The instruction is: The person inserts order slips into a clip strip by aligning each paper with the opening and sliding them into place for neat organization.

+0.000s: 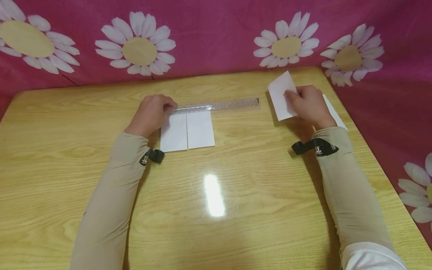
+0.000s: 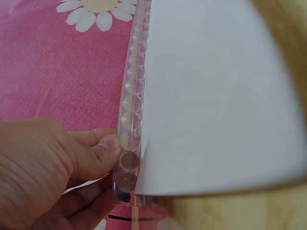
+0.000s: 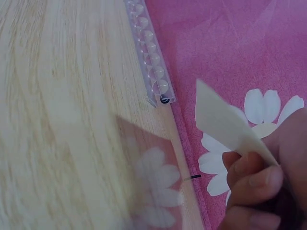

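A long clear plastic strip [image 1: 233,104] with a row of round, see-through bumps lies across the table. My left hand [image 1: 150,112] pinches its left end between thumb and fingers, close to a dark spot at the tip in the left wrist view. Two white paper cards [image 1: 200,129] lie side by side below the strip, a thin gap between them, their top edges against it. My right hand [image 1: 312,105] grips another white paper card [image 1: 281,97], thumb on its face, tilted up over the table right of the strip. In the right wrist view the curled fingers [image 3: 254,179] hold this card's lower part.
Another white paper [image 1: 334,112] shows behind my right wrist, near the right edge of the wooden table [image 1: 253,195]. A pink cloth [image 1: 216,41] with daisies hangs along the back and right. Dark straps [image 1: 324,147] with small cameras sit on both wrists.
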`<action>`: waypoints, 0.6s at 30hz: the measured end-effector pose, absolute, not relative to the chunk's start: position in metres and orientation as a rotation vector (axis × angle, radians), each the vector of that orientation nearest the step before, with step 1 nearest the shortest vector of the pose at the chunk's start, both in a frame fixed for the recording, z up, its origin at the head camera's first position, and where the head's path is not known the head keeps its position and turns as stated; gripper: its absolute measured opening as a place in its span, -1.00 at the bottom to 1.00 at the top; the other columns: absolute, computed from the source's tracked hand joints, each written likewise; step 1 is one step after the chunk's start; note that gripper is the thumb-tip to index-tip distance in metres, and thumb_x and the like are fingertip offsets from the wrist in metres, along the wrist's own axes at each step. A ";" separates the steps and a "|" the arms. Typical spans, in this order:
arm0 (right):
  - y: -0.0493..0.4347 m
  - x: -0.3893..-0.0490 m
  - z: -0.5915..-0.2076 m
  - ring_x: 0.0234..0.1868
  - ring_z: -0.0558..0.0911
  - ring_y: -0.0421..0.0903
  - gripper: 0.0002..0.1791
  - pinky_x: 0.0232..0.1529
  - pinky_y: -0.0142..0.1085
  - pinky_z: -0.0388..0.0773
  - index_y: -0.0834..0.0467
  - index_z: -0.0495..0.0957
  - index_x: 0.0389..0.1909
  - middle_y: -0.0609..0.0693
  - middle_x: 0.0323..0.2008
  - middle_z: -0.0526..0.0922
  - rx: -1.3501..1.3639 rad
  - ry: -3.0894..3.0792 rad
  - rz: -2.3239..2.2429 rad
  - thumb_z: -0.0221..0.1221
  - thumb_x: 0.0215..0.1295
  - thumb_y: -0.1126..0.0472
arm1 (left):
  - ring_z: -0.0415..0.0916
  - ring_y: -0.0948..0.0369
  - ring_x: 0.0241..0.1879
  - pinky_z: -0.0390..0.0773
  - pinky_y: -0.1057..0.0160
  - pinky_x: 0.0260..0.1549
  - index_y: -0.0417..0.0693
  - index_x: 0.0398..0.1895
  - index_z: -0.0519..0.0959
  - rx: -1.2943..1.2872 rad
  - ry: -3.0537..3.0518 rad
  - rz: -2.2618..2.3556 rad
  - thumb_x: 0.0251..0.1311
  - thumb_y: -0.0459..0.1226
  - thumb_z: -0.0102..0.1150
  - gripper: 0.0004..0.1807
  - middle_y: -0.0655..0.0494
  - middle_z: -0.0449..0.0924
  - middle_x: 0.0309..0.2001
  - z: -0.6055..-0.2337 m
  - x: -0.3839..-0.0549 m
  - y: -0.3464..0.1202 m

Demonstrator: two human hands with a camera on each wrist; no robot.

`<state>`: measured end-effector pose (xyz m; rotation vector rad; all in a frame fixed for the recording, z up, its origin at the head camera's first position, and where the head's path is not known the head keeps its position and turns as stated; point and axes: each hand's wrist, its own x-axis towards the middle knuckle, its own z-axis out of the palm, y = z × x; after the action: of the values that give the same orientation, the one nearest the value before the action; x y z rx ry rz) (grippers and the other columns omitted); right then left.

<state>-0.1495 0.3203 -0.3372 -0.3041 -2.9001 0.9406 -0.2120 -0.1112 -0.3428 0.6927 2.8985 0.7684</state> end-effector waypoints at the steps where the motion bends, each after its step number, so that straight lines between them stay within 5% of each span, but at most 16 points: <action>1: 0.321 -0.149 -0.337 -0.32 0.53 -0.05 -0.38 -0.41 -0.35 0.43 0.31 0.71 -0.06 0.26 -0.25 0.69 -0.296 -2.905 0.949 -0.02 0.51 -0.18 | 0.63 -0.13 0.13 0.59 -0.09 0.26 -0.26 0.06 0.72 0.692 2.900 0.765 0.44 -0.45 0.10 -0.73 -0.23 0.74 0.07 -0.343 -0.212 -0.111; 9: 0.320 -0.149 -0.337 -0.14 0.56 0.06 -0.33 -0.25 -0.32 0.44 0.32 0.62 0.19 0.33 -0.06 0.68 -0.281 -2.987 1.007 -0.05 0.55 -0.19 | 0.62 -0.13 0.16 0.58 -0.10 0.28 -0.26 0.08 0.72 0.683 2.897 0.751 0.45 -0.44 0.09 -0.72 -0.23 0.73 0.09 -0.343 -0.212 -0.111; 18: 0.321 -0.149 -0.338 -0.13 0.55 0.09 -0.33 -0.22 -0.27 0.44 0.35 0.62 0.14 0.33 -0.07 0.67 -0.267 -3.045 1.001 -0.04 0.55 -0.19 | 0.63 -0.13 0.16 0.58 -0.09 0.28 -0.26 0.07 0.72 0.675 2.902 0.752 0.44 -0.45 0.08 -0.72 -0.22 0.74 0.09 -0.343 -0.212 -0.110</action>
<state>-0.1488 0.3213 -0.3382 -0.2666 -3.0446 1.0009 -0.2124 -0.1104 -0.3427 0.6746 2.9021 0.7517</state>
